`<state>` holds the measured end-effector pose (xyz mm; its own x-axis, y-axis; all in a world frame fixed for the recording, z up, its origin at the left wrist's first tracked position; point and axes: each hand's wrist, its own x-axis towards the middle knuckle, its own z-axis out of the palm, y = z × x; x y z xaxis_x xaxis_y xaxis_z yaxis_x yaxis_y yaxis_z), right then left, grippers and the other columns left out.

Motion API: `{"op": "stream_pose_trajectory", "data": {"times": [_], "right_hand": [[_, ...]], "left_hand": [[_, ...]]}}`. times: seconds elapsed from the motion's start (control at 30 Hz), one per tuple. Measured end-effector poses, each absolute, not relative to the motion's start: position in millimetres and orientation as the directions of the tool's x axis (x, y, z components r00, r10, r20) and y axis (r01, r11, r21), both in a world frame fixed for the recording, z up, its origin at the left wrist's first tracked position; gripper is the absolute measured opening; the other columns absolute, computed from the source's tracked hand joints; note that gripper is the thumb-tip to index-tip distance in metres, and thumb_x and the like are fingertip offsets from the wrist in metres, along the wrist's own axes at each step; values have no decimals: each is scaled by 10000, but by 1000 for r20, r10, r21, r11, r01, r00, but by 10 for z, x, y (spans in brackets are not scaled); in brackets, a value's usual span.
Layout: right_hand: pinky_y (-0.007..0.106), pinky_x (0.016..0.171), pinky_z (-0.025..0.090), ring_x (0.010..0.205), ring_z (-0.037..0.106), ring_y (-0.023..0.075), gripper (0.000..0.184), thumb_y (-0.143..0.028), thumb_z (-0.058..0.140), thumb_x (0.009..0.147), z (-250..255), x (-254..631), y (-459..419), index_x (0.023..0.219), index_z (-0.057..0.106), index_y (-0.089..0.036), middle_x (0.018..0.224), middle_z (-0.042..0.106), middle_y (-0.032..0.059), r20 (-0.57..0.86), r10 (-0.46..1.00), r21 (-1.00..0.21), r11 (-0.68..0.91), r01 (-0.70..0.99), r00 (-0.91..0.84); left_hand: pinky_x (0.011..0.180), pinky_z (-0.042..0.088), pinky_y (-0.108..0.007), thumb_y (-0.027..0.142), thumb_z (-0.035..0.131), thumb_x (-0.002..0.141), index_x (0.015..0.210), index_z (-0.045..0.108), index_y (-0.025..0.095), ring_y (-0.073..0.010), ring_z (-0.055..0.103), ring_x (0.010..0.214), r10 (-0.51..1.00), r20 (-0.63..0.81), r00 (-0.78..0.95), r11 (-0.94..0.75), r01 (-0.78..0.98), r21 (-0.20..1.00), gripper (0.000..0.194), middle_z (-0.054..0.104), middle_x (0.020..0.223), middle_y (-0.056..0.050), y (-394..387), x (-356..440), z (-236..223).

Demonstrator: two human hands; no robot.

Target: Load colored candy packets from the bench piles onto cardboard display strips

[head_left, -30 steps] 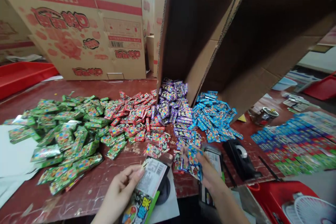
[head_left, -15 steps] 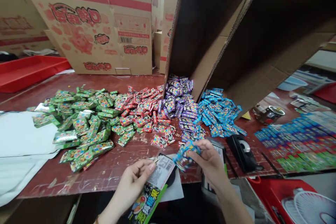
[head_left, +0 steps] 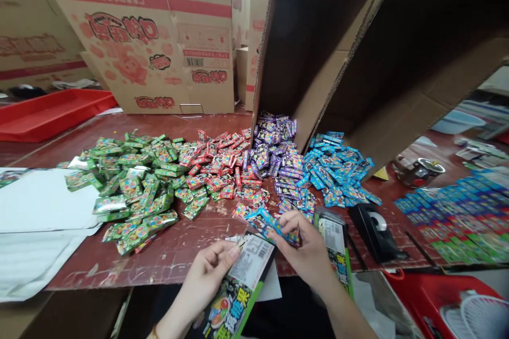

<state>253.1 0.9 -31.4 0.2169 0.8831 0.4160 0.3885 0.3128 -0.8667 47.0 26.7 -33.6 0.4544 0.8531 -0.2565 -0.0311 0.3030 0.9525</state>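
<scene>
My left hand is closed on the edge of a flat black and green candy box with a white barcode label. Just above its upper end, my right hand pinches small blue candy packets; the fingers hide how many. A second black and green box lies at the table edge, partly behind my right wrist. Beyond my hands spread loose heaps of green packets, red packets, purple packets and blue packets.
Tall cardboard cartons stand at the back, and opened ones lean over the purple and blue heaps. A black tape dispenser sits at right, near rows of coloured packets. White sheets and a red tray are at left.
My right hand has turned and shifted a little down and left, and the blue packets now point left over the box's top. The left hand still holds the box.
</scene>
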Motion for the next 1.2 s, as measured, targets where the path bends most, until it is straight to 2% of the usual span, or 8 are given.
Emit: {"op": "stream_pose_trajectory", "data": {"times": [0.17,0.27,0.43,0.67,0.87,1.0,1.1,1.2], "right_hand": [[262,685,452,725,510,145,494,-284,526,873,-215,2706,-140,1342,370,-257,819,491,-3,167,986,-951,168,261,-25],[230,595,427,654,487,131,427,-283,597,828,-168,2798,-203,1236,474,-265,769,485,-21,70,989,-965,99,242,-128],[209,503,356,550,444,116,206,-305,643,800,-177,2893,-239,932,492,-257,639,455,-61,56,998,-984,59,167,-26],[224,517,324,548,405,118,118,-287,582,838,-138,2792,-180,939,615,-237,591,393,-63,-44,970,-935,44,351,-238],[269,636,431,727,522,173,141,-338,685,756,-258,2539,-178,836,645,-229,823,534,20,206,978,-898,176,404,32],[352,814,445,947,528,238,235,-389,631,788,-366,2453,-109,650,645,-199,1070,521,84,304,950,-837,303,456,-73],[357,803,454,972,544,240,294,-381,492,864,-548,2737,158,684,655,-213,1073,569,90,318,937,-815,193,547,143],[405,778,436,875,544,269,180,-388,621,733,-825,3133,514,698,620,-212,833,608,78,323,869,-774,15,633,375]], "left_hand": [[567,391,-222,485,600,799,746,627,139,-143,516,603,830,-266,491,298,14,955,351,601,651,-10,250,502,-392],[511,324,-207,505,575,806,697,584,145,-115,420,543,838,-235,493,227,78,971,376,513,597,24,213,537,-409],[511,296,-214,507,501,847,695,555,156,-119,369,546,866,-175,468,112,158,981,386,438,588,39,171,550,-421],[535,329,-219,427,446,900,757,615,161,-144,455,595,848,-115,518,-71,326,943,346,535,632,4,61,588,-379],[587,405,-228,446,474,881,869,631,172,-172,533,650,882,-92,462,-6,207,978,316,626,729,-22,123,556,-305],[608,438,-237,492,522,841,860,641,171,-188,573,673,892,-137,430,95,118,988,343,658,728,-27,170,494,-387],[601,446,-224,529,567,799,829,639,174,-176,579,655,896,-199,397,195,52,979,364,661,700,-15,207,462,-449],[583,439,-206,529,607,772,781,632,177,-154,567,622,896,-227,382,238,18,971,352,647,674,0,241,445,-479]]}}
